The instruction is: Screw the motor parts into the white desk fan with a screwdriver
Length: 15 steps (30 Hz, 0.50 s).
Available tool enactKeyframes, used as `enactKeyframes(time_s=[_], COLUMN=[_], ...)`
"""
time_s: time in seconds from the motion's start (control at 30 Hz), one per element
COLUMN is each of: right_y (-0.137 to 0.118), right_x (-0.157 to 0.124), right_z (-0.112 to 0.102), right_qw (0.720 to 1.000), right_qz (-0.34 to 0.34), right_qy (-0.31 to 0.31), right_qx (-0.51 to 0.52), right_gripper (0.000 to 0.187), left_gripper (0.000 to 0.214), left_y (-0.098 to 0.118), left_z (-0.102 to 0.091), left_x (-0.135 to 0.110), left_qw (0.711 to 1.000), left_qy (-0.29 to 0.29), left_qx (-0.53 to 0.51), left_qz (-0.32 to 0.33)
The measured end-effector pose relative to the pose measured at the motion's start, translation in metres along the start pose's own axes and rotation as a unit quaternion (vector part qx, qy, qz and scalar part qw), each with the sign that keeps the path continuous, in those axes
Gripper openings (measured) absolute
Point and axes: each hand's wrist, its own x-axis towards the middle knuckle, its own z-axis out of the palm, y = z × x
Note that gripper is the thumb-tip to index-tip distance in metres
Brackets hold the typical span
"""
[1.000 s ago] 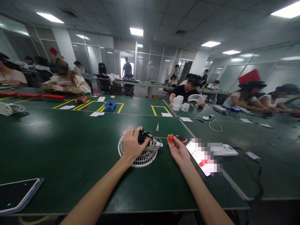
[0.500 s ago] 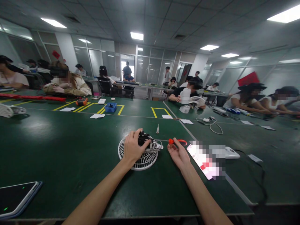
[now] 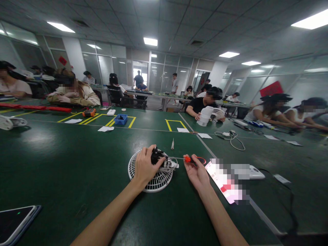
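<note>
A round white fan grille [image 3: 159, 183] lies on the green table, with a black motor unit [image 3: 156, 156] and white wiring on top of it. My left hand [image 3: 146, 165] is wrapped over the motor unit and holds it down on the grille. Right of the fan, my right hand [image 3: 196, 171] grips the red and black handle of a screwdriver [image 3: 188, 159] between thumb and fingers. The screwdriver's shaft points left and reaches the motor unit; its tip is hidden among the parts. Just beyond the fan lies a small pointed whitish piece [image 3: 172, 144].
A lit phone [image 3: 222, 182] lies right of my right hand, and a tablet-like device [image 3: 17, 222] at the near left. Farther back are a blue bin [image 3: 120, 119], paper slips and a coiled white cable [image 3: 237, 140]. A co-worker opposite handles a white fan [image 3: 205, 116].
My hands keep their places on the motor unit and screwdriver; the screwdriver's handle appears turned. The co-worker opposite has lifted their head and tilted the white fan. The view has shifted slightly.
</note>
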Motion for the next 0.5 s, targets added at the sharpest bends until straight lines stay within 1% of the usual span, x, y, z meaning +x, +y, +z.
enactKeyframes(time_s=[0.1,0.2,0.3,0.5], right_y=[0.001,0.0018,0.0018,0.0004], right_x=[0.0007,0.0032,0.0046,0.0004], right_z=[-0.0017,-0.0043,-0.0053,-0.0002], right_qw=[1.0,0.999,0.999,0.999], right_qz=[0.0,-0.011,-0.03,-0.031], right_qy=[0.016,0.006,-0.01,0.004], right_qx=[-0.017,-0.04,-0.035,-0.02], right_gripper=[0.028,0.03,0.033,0.029], left_gripper=[0.05,0.05,0.05,0.05], left_y=[0.0005,0.0002,-0.0006,-0.0018], left_z=[-0.0004,-0.0006,-0.0002,0.0016], left_x=[-0.0001,-0.0003,-0.0003,-0.0005], left_qw=[1.0,1.0,1.0,1.0], left_qy=[0.001,0.005,0.007,-0.001], left_qx=[-0.001,-0.004,-0.006,-0.001], left_qz=[-0.003,-0.005,-0.003,-0.003])
